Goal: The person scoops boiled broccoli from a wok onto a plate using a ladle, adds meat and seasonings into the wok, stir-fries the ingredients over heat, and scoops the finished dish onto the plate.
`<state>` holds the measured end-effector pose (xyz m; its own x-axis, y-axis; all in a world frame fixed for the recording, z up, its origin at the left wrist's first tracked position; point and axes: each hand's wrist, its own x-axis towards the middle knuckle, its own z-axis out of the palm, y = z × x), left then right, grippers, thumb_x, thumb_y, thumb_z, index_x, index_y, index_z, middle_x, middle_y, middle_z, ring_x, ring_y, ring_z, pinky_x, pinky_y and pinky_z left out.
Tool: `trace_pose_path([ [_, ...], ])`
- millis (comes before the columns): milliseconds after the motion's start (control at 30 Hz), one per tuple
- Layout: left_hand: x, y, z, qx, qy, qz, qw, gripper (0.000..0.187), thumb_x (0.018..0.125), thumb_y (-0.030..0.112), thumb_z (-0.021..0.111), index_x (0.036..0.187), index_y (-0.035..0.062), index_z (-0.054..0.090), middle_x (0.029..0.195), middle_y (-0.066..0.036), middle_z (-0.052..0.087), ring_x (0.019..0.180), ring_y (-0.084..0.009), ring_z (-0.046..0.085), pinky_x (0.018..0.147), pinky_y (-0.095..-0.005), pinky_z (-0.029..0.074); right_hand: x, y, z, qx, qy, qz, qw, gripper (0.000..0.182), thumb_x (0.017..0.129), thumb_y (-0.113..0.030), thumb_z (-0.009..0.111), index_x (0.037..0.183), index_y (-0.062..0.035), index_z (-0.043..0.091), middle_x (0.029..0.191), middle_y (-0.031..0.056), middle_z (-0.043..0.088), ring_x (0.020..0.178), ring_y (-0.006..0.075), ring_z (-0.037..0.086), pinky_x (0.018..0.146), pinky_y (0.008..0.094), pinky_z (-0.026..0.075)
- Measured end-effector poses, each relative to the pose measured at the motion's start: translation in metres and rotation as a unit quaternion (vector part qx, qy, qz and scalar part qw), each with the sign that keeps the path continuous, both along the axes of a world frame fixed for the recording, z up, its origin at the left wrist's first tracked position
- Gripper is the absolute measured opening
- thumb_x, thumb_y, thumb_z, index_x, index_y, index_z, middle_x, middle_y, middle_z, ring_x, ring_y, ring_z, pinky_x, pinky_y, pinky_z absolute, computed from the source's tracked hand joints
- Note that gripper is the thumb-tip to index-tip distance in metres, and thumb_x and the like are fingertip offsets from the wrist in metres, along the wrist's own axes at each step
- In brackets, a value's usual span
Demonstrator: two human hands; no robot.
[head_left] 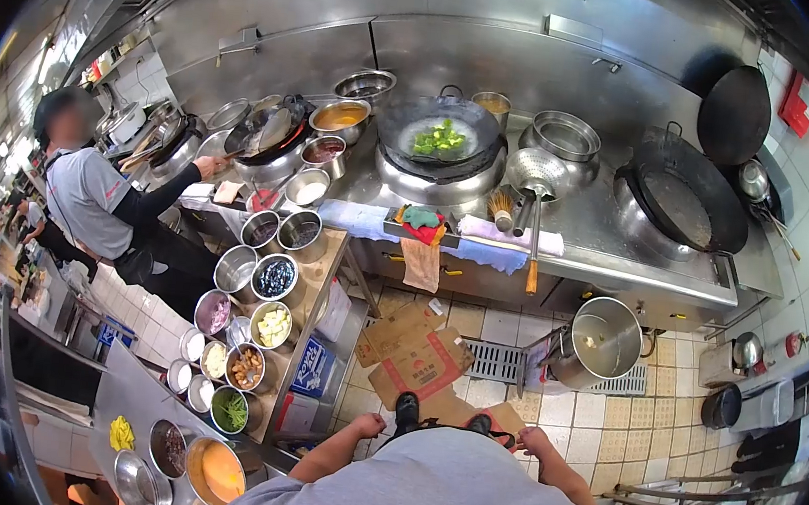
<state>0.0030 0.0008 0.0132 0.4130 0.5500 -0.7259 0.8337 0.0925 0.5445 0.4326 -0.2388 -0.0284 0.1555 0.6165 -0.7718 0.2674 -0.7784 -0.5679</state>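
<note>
Both of my hands are low at the sides of my waist. My left hand (369, 425) has its fingers curled beside dark cloth; what they hold, if anything, is too small to tell. On the other side my right hand (534, 441) is also closed, near a dark strap or cloth edge, and its contents are unclear. Flattened cardboard (422, 356) lies on the floor by my black shoes (407, 406). Ahead, green vegetables (440, 139) sit in pale liquid in a wok (397, 127). A perforated ladle (536, 170) rests on the counter with its wooden handle over the edge.
A co-worker (98, 194) stands at the left by another wok (262, 132). Bowls of ingredients cover the side table (323, 269). A large pot (603, 338) stands front right, below a dark wok (683, 197). Folded towels (511, 236) line the counter edge.
</note>
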Motion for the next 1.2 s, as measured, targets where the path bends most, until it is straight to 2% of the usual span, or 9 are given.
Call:
trace_pose_path([
  [100, -0.002, -0.001, -0.007, 0.014, 0.01, -0.007, 1.0, 0.029, 0.079, 0.029, 0.053, 0.086, 0.0038, 0.064, 0.073, -0.012, 0.066, 0.061, -0.022, 0.065, 0.062, -0.0343, 0.051, -0.015, 0.014, 0.049, -0.066, 0.062, -0.173, 0.981, 0.024, 0.092, -0.03, 0.045, 0.098, -0.0091, 0.054, 0.086, 0.0081, 0.062, 0.074, 0.0226, 0.063, 0.061, 0.0388, 0.047],
  [267, -0.004, 0.001, -0.018, 0.014, 0.034, -0.041, 0.998, 0.026, 0.082, 0.029, 0.059, 0.09, 0.0048, 0.064, 0.076, -0.007, 0.066, 0.063, -0.0169, 0.064, 0.061, -0.0312, 0.051, -0.014, 0.013, 0.051, -0.024, 0.046, -0.088, 0.995, 0.013, 0.088, -0.018, 0.044, 0.089, -0.0128, 0.056, 0.077, 0.0036, 0.061, 0.064, 0.0172, 0.063, 0.053, 0.034, 0.044],
  [367, -0.002, -0.002, -0.011, 0.049, 0.043, -0.051, 0.997, 0.027, 0.081, 0.03, 0.059, 0.089, 0.0049, 0.064, 0.076, -0.008, 0.066, 0.063, -0.0176, 0.064, 0.063, -0.0319, 0.051, -0.018, 0.015, 0.054, -0.051, 0.07, -0.177, 0.98, 0.014, 0.087, -0.015, 0.044, 0.087, -0.0115, 0.057, 0.077, 0.0032, 0.062, 0.063, 0.0167, 0.062, 0.049, 0.0302, 0.043],
  [467, 0.0, -0.003, -0.002, 0.048, 0.033, -0.048, 0.997, 0.029, 0.078, 0.032, 0.054, 0.085, 0.0065, 0.065, 0.076, -0.012, 0.067, 0.069, -0.0242, 0.065, 0.067, -0.0374, 0.05, 0.022, -0.016, -0.075, 0.147, -0.04, 0.089, 0.984, 0.006, 0.083, -0.01, 0.053, 0.084, -0.0059, 0.057, 0.083, 0.0068, 0.064, 0.064, 0.0189, 0.063, 0.053, 0.036, 0.052],
  [567, 0.002, -0.002, -0.001, 0.035, 0.035, -0.06, 0.997, 0.028, 0.08, 0.031, 0.059, 0.087, 0.0045, 0.064, 0.075, -0.009, 0.066, 0.065, -0.0188, 0.063, 0.064, -0.0323, 0.05, 0.019, -0.013, -0.068, 0.093, -0.066, 0.047, 0.992, 0.01, 0.085, -0.012, 0.051, 0.085, -0.006, 0.058, 0.083, 0.0074, 0.065, 0.067, 0.0187, 0.064, 0.054, 0.0364, 0.052],
  [667, 0.004, -0.002, -0.001, 0.023, 0.045, -0.051, 0.997, 0.027, 0.08, 0.03, 0.058, 0.087, 0.0043, 0.064, 0.075, -0.009, 0.066, 0.064, -0.019, 0.063, 0.063, -0.0328, 0.05, -0.015, 0.016, 0.049, -0.06, 0.012, -0.139, 0.988, 0.012, 0.085, -0.013, 0.051, 0.09, -0.0061, 0.059, 0.085, 0.0071, 0.065, 0.07, 0.0179, 0.065, 0.056, 0.0365, 0.053],
  [900, 0.002, -0.003, 0.001, 0.044, 0.038, -0.052, 0.997, 0.03, 0.08, 0.033, 0.057, 0.086, 0.0053, 0.064, 0.073, -0.009, 0.066, 0.064, -0.0201, 0.063, 0.063, -0.0336, 0.05, -0.02, 0.017, 0.058, -0.077, 0.023, -0.183, 0.98, 0.014, 0.083, -0.012, 0.054, 0.095, -0.0059, 0.06, 0.086, 0.0071, 0.065, 0.07, 0.0161, 0.064, 0.057, 0.0348, 0.053],
  [1067, 0.001, -0.003, 0.0, 0.034, 0.032, -0.046, 0.998, 0.027, 0.078, 0.03, 0.054, 0.084, 0.0061, 0.064, 0.074, -0.012, 0.066, 0.066, -0.0228, 0.064, 0.063, -0.0367, 0.05, 0.026, -0.021, -0.085, 0.137, -0.014, 0.068, 0.988, 0.027, 0.074, -0.012, 0.066, 0.099, -0.0077, 0.059, 0.09, 0.0064, 0.065, 0.066, 0.0155, 0.063, 0.055, 0.033, 0.052],
  [1200, 0.001, -0.005, 0.004, 0.028, 0.01, -0.025, 0.999, 0.027, 0.078, 0.03, 0.053, 0.084, 0.0059, 0.064, 0.074, -0.013, 0.066, 0.065, -0.0236, 0.064, 0.063, -0.0368, 0.05, 0.012, -0.01, -0.047, 0.096, -0.002, 0.013, 0.995, 0.018, 0.088, -0.016, 0.048, 0.102, -0.0091, 0.056, 0.08, 0.0052, 0.063, 0.066, 0.0184, 0.061, 0.054, 0.0338, 0.046],
])
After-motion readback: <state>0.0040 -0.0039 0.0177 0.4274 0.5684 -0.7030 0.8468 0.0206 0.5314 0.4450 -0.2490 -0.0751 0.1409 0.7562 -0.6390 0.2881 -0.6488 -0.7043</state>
